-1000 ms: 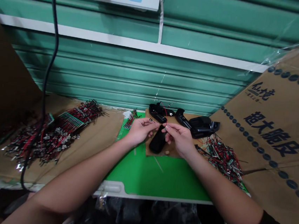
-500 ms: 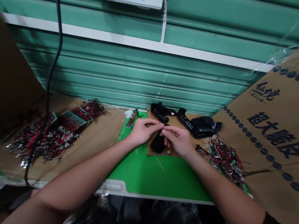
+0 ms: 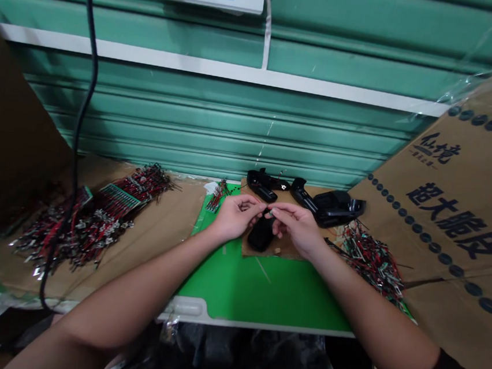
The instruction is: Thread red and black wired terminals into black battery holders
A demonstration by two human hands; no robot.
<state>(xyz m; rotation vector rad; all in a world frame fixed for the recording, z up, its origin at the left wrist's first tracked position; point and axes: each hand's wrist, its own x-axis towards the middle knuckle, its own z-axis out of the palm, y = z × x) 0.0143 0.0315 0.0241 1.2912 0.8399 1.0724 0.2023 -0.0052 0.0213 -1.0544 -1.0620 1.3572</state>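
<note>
Left hand: I see the left hand (image 3: 234, 218) with thumb and forefinger pinching a small dark part (image 3: 267, 213); the other fingers are curled.
Right hand: the right hand (image 3: 296, 227) pinches the same part from its own side, fingertips just beside those of the left.
Small dark part: held above the far end of the black oblong housing (image 3: 260, 238), which I take as landmark; its detail is too small for me to read.
Black oblong housing: lies on a cardboard mat (image 3: 292, 252), partly covered by the hands.
Curved black shell: one curved black shell (image 3: 262, 186) lies behind the housing, near the wall.
Larger black shell: a larger black shell (image 3: 338, 208) lies behind and to the right of the housing.
Wired components, right: a tangled pile of red-and-black-wired components (image 3: 373, 263), well right of the housing.
Wired components, left: a small bundle (image 3: 216, 197) left of and behind the housing; a large heap (image 3: 80, 235) far left of it, on a cardboard sheet (image 3: 165, 232).
Green tabletop: bare green tabletop (image 3: 261, 296) in front of the housing.
Corrugated wall: green corrugated wall (image 3: 190, 127) behind the housing.
</note>
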